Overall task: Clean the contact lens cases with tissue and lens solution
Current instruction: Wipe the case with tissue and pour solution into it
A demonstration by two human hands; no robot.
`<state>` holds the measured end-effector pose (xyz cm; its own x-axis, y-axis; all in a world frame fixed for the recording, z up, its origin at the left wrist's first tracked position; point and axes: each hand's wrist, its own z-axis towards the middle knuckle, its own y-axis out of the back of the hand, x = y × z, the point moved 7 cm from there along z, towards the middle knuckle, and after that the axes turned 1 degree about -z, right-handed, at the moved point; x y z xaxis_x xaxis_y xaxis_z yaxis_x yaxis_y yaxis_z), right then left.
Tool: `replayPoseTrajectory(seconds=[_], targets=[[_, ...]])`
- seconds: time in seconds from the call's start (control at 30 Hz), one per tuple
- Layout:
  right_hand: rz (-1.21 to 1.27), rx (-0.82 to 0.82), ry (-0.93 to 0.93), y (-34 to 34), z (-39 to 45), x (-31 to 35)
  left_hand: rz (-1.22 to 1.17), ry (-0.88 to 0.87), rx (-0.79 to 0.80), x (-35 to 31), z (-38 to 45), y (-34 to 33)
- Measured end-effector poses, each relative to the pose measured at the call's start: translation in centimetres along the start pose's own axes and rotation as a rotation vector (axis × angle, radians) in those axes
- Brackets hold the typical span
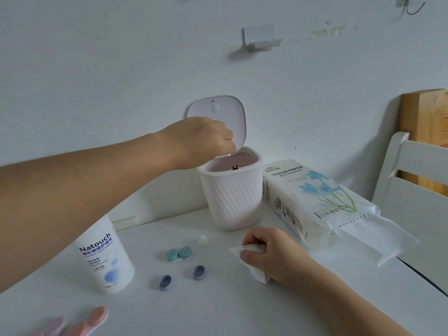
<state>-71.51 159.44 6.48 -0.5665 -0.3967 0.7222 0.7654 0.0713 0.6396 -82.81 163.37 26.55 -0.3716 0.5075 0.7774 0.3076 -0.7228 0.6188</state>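
My left hand (201, 139) reaches over the open mouth of a small white ribbed bin (231, 197). Its fingers point down and pinch together, and a small pale piece shows just under the fingertips; what it is cannot be made out. My right hand (269, 255) rests on the table and grips a crumpled white tissue (253, 267). A closed teal lens case (179, 254) lies in front of the bin. Two loose purple caps (165, 282) (199, 272) lie nearer me. The white lens solution bottle (106, 258) stands at the left under my left forearm.
The bin's lid (218, 110) stands flipped up against the wall. A tissue pack (312, 202) with a sheet pulled out lies to the right of the bin. A small clear cap (203, 240) sits near the teal case. A pink case (97, 318) lies bottom left. A white chair (412, 180) is at the right.
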Motion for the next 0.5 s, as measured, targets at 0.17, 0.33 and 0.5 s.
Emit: replayPoseTrajectory(seconds=[0.17,0.33,0.5], targets=[[0.005,0.008,-0.005,-0.1,0.1,-0.1,0.001,-0.012,0.050,-0.3,0.1,-0.2],[-0.003,0.005,-0.011,-0.1,0.0,-0.2,-0.027,0.002,0.097,-0.7,-0.2,-0.3],[0.015,0.014,-0.009,-0.1,0.0,-0.2,-0.012,0.072,0.013,0.6,-0.5,0.5]])
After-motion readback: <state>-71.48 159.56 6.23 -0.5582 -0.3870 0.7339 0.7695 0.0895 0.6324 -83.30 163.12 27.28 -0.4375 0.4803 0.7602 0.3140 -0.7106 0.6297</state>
